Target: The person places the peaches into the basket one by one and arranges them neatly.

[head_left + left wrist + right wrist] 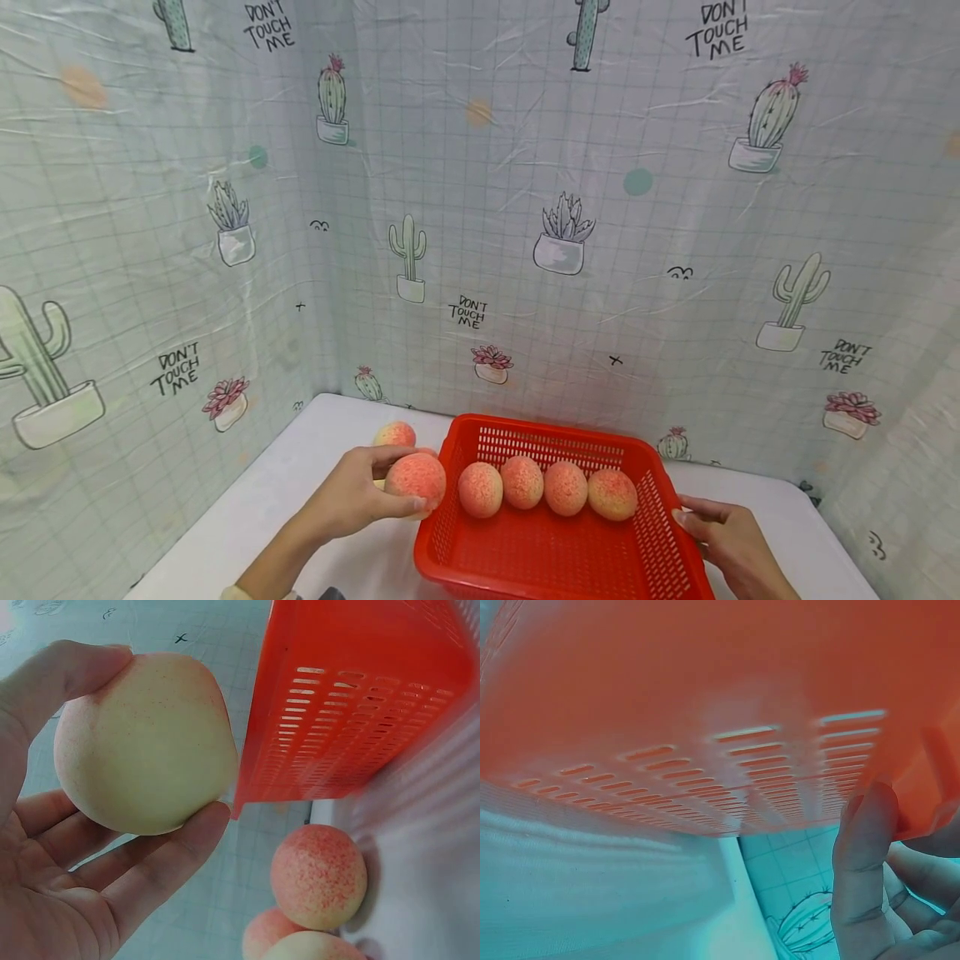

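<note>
My left hand (352, 498) grips a peach (415, 479) between thumb and fingers, just outside the left rim of a red plastic basket (547, 550). In the left wrist view the pale yellow side of this peach (150, 742) faces the camera, close to the basket's slotted wall (352, 645). At the opposite side my right hand (735, 542) holds the basket's right rim, thumb on top and fingers beneath; the right wrist view shows its fingers (864, 877) at the rim's edge. Several peaches (522, 482) lie in a row inside the basket, along its far side.
Left of the basket, more peaches (395, 434) lie on the white table (337, 417), partly hidden behind my left hand. A sheet printed with cacti (525, 333) hangs behind the table and along its sides.
</note>
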A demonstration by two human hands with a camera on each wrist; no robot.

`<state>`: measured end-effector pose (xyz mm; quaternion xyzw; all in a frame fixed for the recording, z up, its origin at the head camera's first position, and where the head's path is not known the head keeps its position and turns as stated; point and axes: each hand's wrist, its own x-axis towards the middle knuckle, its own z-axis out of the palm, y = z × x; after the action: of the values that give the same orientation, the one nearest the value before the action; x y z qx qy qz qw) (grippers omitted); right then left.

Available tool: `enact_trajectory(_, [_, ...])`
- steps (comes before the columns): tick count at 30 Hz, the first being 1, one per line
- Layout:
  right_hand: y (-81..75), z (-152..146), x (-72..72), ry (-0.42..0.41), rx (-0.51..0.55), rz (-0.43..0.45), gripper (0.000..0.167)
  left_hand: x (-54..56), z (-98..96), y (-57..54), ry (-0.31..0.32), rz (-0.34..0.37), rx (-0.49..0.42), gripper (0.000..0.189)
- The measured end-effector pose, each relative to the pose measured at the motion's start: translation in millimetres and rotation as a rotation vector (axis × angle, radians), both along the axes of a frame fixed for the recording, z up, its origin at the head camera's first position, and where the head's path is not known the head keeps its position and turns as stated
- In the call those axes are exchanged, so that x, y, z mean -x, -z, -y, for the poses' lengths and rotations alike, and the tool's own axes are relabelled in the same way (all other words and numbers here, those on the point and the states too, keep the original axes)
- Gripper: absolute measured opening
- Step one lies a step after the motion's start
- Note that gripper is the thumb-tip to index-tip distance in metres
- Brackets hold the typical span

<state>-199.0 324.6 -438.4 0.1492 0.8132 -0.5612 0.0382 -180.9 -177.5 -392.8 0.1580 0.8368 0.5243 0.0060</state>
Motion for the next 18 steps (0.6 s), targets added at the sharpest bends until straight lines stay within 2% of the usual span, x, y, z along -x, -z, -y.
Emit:
enact_trajectory(9, [-0.1,0,-1.0,0.001,0.007,0.006,0.066,3.6,-10.1,-2.9,0.002,0.036,-0.005,0.066])
enact_trajectory(18, [-0.3,0,-2.1,-0.010,0.008,0.007,0.062,6.7,-19.0,-3.4,0.048,0.014,-0.003,0.064])
